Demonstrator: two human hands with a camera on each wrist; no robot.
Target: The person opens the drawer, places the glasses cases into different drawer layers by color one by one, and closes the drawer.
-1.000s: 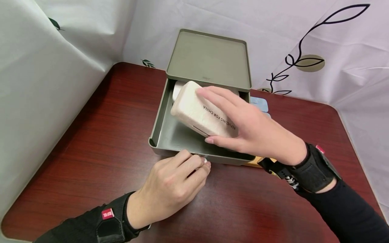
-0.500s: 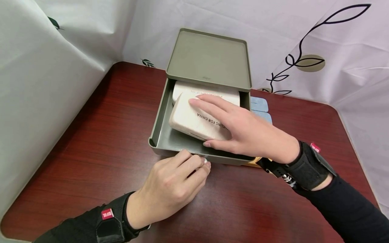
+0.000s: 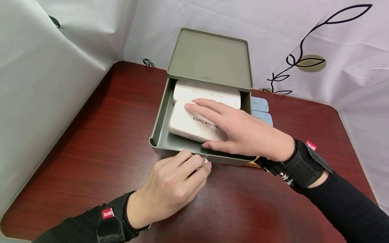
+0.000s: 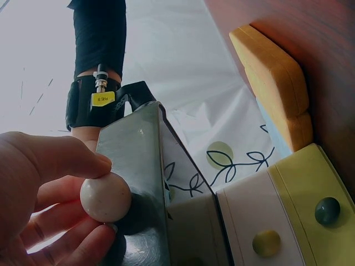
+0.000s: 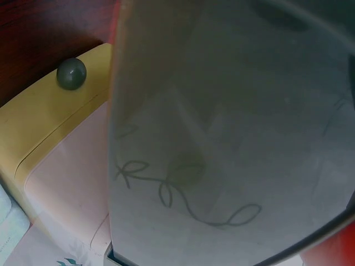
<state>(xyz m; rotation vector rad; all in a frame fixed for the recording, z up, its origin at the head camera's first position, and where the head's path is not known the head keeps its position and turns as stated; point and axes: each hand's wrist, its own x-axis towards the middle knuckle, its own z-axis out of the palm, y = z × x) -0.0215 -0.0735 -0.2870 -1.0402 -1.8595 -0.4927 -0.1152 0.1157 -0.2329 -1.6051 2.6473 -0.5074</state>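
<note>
A grey-green drawer (image 3: 158, 131) stands pulled out toward me in the head view. My left hand (image 3: 171, 182) is at its front and pinches the round white knob (image 4: 105, 198) between thumb and fingers, as the left wrist view shows. Inside the drawer, my right hand (image 3: 240, 130) grips a white, rounded case (image 3: 194, 123) lettered "FOR CHINA", thumb on the near side and fingers over the top. The case lies askew, overlapping a second white case (image 3: 209, 91) printed "REFUELING FOR CHINA" at the back. Part of the held case is hidden under my right hand.
The cabinet's tray-like top (image 3: 209, 55) rises behind the drawer. Below it are a pink drawer with a yellow knob (image 4: 267, 244) and a yellow drawer with a green knob (image 5: 71, 73). Blue blocks (image 3: 260, 105) and an orange block (image 4: 274, 72) lie to the right on the table.
My right hand has lowered the tilted case into the drawer and shifted it slightly left and toward me; the back case now shows more. My left hand stays on the knob.
</note>
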